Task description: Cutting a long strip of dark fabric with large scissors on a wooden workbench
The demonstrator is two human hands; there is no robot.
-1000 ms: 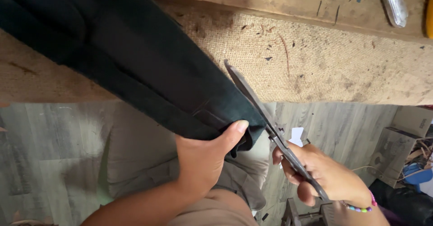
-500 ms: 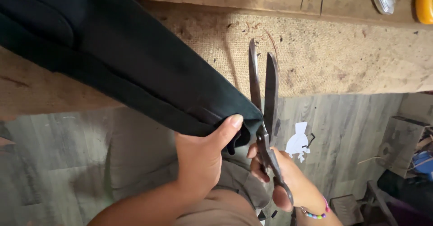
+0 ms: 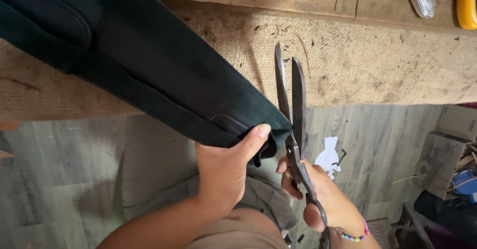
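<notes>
Both hands were busy: your left hand (image 3: 226,172) pinched the dark fabric (image 3: 149,75) while your right hand (image 3: 318,199) gripped scissors (image 3: 293,110) whose parted blades risked nicking your thumb.

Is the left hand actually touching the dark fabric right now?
Touching. The head view shows the left hand pinching the end of the dark fabric, thumb pressed on top at its edge, with no gap between them.
</notes>
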